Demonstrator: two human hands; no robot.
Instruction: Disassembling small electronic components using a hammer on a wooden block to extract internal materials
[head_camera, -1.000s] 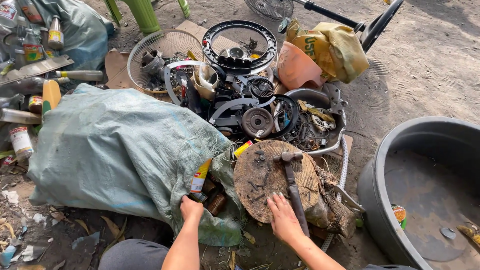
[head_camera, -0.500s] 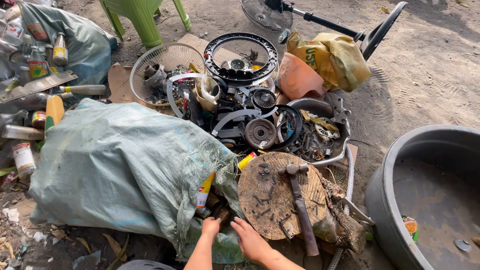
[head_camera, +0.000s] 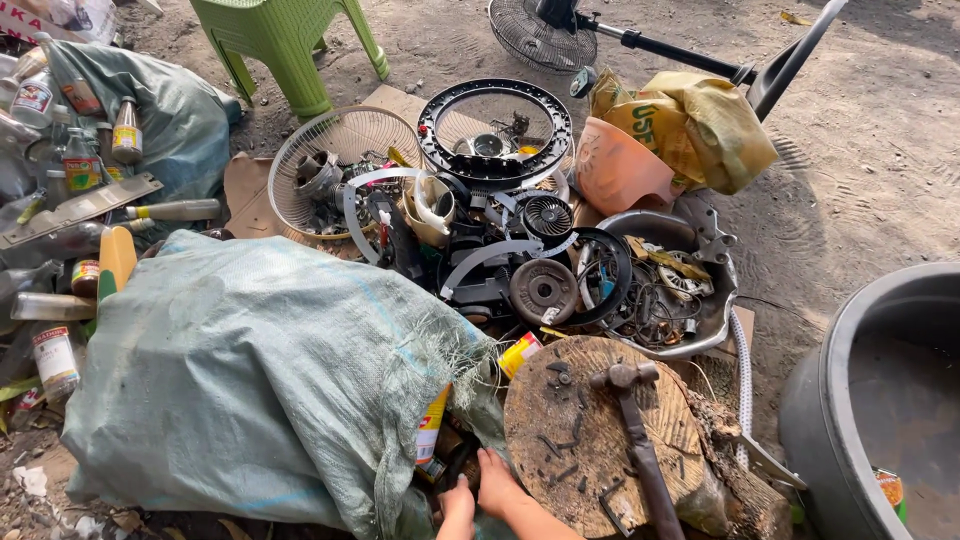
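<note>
A small dark object (head_camera: 452, 468), too shadowed to be identified, was being reached for at the lower middle of the frame, in the gap between the green woven sack (head_camera: 260, 380) and the round wood block (head_camera: 595, 430). It was judged to be light but stiff, likely grimy, and best pinched at its exposed end, since the rest was wedged under the sack's frayed edge. The left hand (head_camera: 457, 505) and the right hand (head_camera: 497, 482) were pressed close together there; whether the fingers were closed on anything could not be told. A hammer (head_camera: 635, 440) lay across the block, with scattered nails beside it. Further up, a heap of fan parts (head_camera: 500, 230) was spread, and a dark tub (head_camera: 830, 400) stood at the right edge.
</note>
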